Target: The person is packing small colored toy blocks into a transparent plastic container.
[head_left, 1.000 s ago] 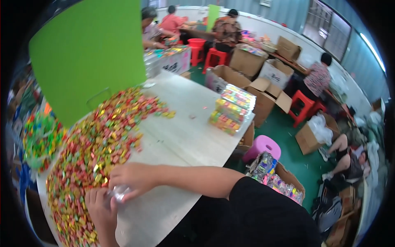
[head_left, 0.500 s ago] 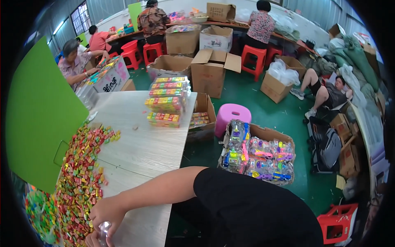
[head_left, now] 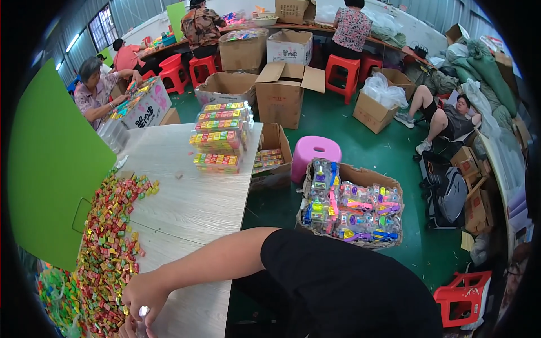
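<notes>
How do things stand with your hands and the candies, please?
Right hand holding clear plastic; left hand close by, partly out of frame; candies heaped on table; green board beside them.

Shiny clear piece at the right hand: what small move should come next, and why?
Perhaps bring the shiny clear piece slightly nearer the colourful pile, to take loose bits: it shows in the grasp of the right hand, the left hand is close by, the pile lies beside both, and the stacked clear packs hold similar bits in rows.
</notes>
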The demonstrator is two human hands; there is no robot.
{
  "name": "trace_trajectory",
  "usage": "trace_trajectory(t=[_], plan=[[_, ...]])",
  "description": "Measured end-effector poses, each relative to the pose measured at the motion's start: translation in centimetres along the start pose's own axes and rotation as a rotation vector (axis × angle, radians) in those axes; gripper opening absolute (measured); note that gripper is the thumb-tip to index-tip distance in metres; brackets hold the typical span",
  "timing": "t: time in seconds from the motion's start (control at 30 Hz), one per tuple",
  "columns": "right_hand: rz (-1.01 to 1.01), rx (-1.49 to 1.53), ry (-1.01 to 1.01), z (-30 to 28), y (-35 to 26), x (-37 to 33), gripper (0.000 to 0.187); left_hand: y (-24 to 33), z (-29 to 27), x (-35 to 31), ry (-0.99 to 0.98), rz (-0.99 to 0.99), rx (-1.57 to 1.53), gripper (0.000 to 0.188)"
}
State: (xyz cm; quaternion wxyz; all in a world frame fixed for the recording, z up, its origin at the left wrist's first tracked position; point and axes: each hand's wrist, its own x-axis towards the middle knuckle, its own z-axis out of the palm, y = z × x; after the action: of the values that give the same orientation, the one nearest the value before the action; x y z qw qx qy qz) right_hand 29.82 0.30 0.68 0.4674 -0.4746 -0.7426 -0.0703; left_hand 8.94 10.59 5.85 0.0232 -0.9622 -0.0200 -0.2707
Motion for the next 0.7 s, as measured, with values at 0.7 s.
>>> trace_trajectory(t=[0.7], plan=[[-0.006,-0.049,0.012,0.4,-0.12,0.08,0.02,-0.12,0.08,-0.45,-0.009,-0.041,-0.07,0.042]])
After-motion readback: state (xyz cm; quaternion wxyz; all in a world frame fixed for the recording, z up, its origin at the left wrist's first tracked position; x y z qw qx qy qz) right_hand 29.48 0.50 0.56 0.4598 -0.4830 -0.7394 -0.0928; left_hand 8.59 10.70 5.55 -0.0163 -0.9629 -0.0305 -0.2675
